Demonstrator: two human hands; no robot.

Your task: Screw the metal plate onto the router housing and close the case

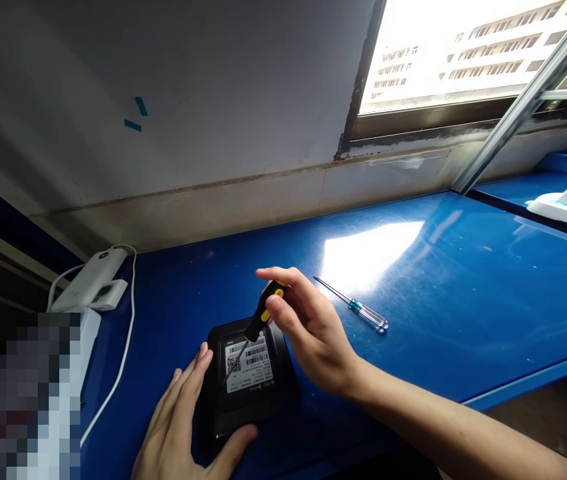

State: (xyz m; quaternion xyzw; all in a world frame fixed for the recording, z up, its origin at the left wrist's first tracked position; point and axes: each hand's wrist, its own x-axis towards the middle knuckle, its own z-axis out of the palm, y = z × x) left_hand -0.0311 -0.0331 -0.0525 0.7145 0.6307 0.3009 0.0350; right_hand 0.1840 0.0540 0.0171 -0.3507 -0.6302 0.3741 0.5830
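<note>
Right hand point(318, 337) pinched a screwdriver point(257, 325), tilted across the label point(259, 373) of a black box point(243, 410), near left on the table point(438, 300); left hand point(180, 417) spread around the box. Pressed at that slant, the screwdriver could skid, jabbing left hand.

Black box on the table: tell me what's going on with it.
A person's left hand spreads against the black box, which lies on a blue table. The right hand holds a black-and-yellow screwdriver, its shaft slanting down across the white label. Whether the tip touches the box is hard to tell. A clear-handled screwdriver lies beyond the right hand, unheld.
</note>
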